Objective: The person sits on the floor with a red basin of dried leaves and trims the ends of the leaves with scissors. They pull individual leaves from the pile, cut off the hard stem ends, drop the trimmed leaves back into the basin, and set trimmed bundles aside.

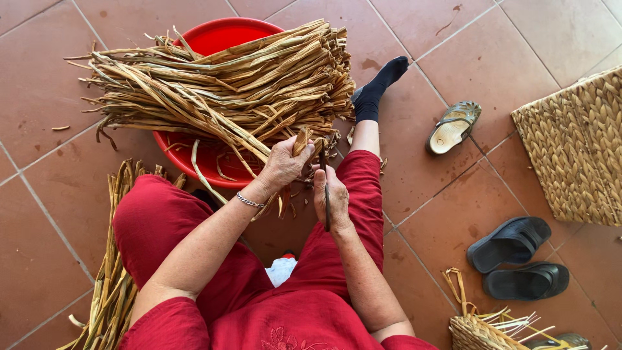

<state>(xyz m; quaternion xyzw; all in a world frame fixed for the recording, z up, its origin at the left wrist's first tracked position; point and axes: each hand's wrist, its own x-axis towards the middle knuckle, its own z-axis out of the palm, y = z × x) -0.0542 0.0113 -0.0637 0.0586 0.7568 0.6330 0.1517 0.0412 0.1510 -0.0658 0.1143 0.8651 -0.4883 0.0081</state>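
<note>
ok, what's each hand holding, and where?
Left hand grips a dried leaf strip near its end; right hand holds a thin dark tool along its shaft.

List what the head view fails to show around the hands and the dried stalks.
- Red basin: mostly covered by the dried stalk bundle.
- Right hand: thin dark tool, tip hidden behind the left hand.
- Woven basket: cut off by the bottom edge.

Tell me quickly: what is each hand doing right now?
Left hand: closed on a dried reed strip from the bundle.
Right hand: closed on a thin dark tool.
</note>
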